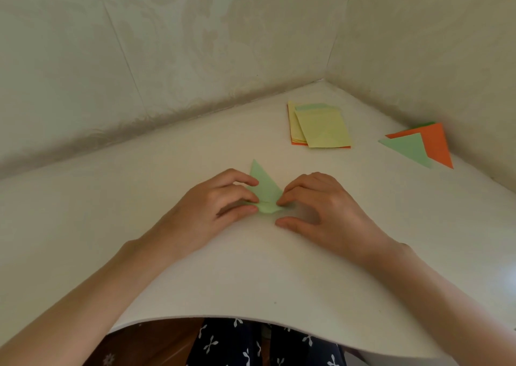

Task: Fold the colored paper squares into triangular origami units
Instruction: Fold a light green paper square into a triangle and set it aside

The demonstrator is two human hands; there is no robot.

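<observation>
Both forearms low over white table [251, 268]. Left hand [220, 198] pinches left edge of green paper [264, 187], mid-table. Right hand [321, 206]: curled fingertips press its lower corner, thumb on table. Beyond, right: paper stack [321, 127], green triangle [407, 149] overlapping orange triangle [437, 145].

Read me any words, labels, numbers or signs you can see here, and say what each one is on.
None: no text shows anywhere. The paper stack, the green piece being folded, the green triangle and orange triangle are plain. The dark fabric bears only a white flower pattern.
</observation>
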